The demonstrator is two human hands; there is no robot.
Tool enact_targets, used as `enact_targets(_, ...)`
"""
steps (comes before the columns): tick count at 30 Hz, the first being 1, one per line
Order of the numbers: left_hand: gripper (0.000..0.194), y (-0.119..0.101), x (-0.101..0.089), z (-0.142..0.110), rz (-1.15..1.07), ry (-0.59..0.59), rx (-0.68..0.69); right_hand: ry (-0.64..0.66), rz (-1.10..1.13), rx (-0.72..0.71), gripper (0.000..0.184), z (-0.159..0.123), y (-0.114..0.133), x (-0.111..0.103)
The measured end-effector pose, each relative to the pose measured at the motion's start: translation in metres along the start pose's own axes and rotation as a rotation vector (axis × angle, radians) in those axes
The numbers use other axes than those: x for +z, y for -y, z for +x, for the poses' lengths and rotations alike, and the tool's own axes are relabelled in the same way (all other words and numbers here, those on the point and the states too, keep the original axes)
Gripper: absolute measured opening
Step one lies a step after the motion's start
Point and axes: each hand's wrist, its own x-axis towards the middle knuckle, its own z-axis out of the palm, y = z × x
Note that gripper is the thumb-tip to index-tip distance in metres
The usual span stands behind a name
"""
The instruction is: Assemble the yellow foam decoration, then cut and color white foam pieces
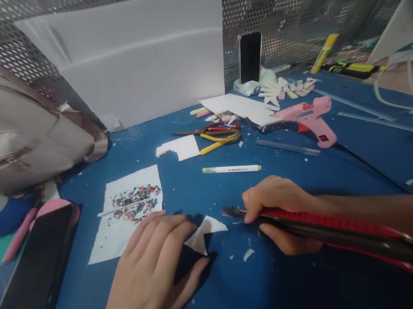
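Observation:
My right hand (282, 210) is closed around a red and black utility knife (333, 232). The knife's tip points left, low over the blue tabletop, a little right of a small white cut piece (210, 225), perhaps foam board. My left hand (155, 263) holds that piece against the table between its thumb and fingers, which hide part of it. White shavings (248, 254) lie below the blade. Just beyond my left fingers is a white paper sheet (105, 244) with multicoloured glitter bits (136, 203) and a thin white stick across them.
A white marker (232, 169), scissors (222, 132), a notched white board piece (182, 148) and a pink glue gun (313, 116) lie farther back. A phone (34, 271) and a bag (15, 130) are at left. Behind stand a white panel (145, 67) and an upright phone (250, 57).

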Motion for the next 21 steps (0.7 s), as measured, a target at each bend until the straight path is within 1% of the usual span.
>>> enact_targets(2, 0.043, 0.000, 0.000, 0.001, 0.046, 0.035, -0.053, 0.016, 0.013, 0.013, 0.011, 0.000, -0.001, 0.001)
enact_targets(4, 0.048, -0.001, 0.002, 0.001, 0.031, 0.092, -0.086, 0.013, 0.013, 0.006, 0.009, 0.001, -0.001, 0.002)
enact_targets(7, 0.038, -0.002, 0.004, 0.002, -0.047, 0.147, -0.120, -0.019, -0.005, 0.009, 0.003, 0.001, 0.001, 0.000)
enact_targets(8, 0.034, -0.002, 0.004, 0.003, -0.066, 0.153, -0.130, -0.030, -0.003, 0.023, 0.005, 0.002, 0.002, -0.001)
enact_targets(11, 0.030, -0.005, 0.002, 0.004, -0.096, 0.150, -0.142, -0.069, 0.045, 0.081, 0.020, 0.003, 0.005, -0.006)
enact_targets(13, 0.030, -0.007, 0.001, 0.004, -0.105, 0.146, -0.141, -0.081, 0.074, 0.125, 0.026, 0.004, 0.006, -0.011)
enact_targets(18, 0.031, -0.007, 0.001, 0.003, -0.100, 0.117, -0.124, -0.047, 0.110, 0.249, 0.026, 0.005, 0.007, -0.017)
enact_targets(21, 0.032, -0.005, 0.002, 0.001, -0.092, 0.089, -0.102, -0.058, 0.126, 0.261, 0.023, 0.005, 0.008, -0.017)
